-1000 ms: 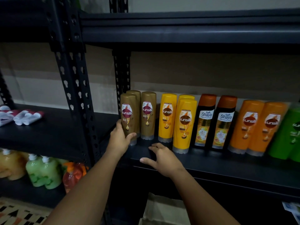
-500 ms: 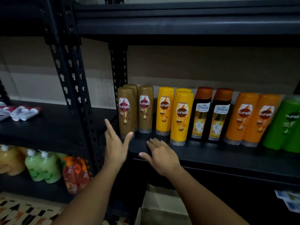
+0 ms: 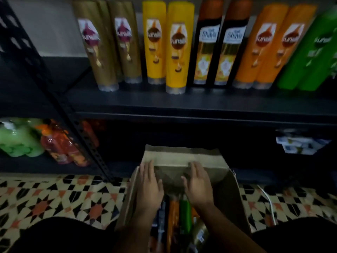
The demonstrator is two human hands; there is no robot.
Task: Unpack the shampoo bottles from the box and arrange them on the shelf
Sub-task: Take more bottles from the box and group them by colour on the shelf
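Note:
A row of shampoo bottles stands on the dark shelf (image 3: pixel 182 105): gold ones (image 3: pixel 102 52), yellow ones (image 3: pixel 177 52), black ones (image 3: pixel 206 48), orange ones (image 3: pixel 255 52) and green ones (image 3: pixel 310 55). Below, an open cardboard box (image 3: pixel 184 157) sits on the floor between my knees. Inside it lie more bottles, among them an orange one (image 3: pixel 173 216) and a green one (image 3: pixel 185 214). My left hand (image 3: pixel 148 187) and my right hand (image 3: pixel 197 185) hover over the box opening, fingers straight, holding nothing.
A perforated black upright (image 3: pixel 73 115) divides the shelving. Green and orange soap bottles (image 3: pixel 36 141) sit on the lower left shelf. White and blue packs (image 3: pixel 299 145) lie on the lower right shelf. The floor (image 3: pixel 63 198) is patterned tile, with a white cord (image 3: pixel 268 199) at right.
Both hands have left the shelf and dropped down into the box opening. The view has tilted down, so the box and floor now fill the lower half.

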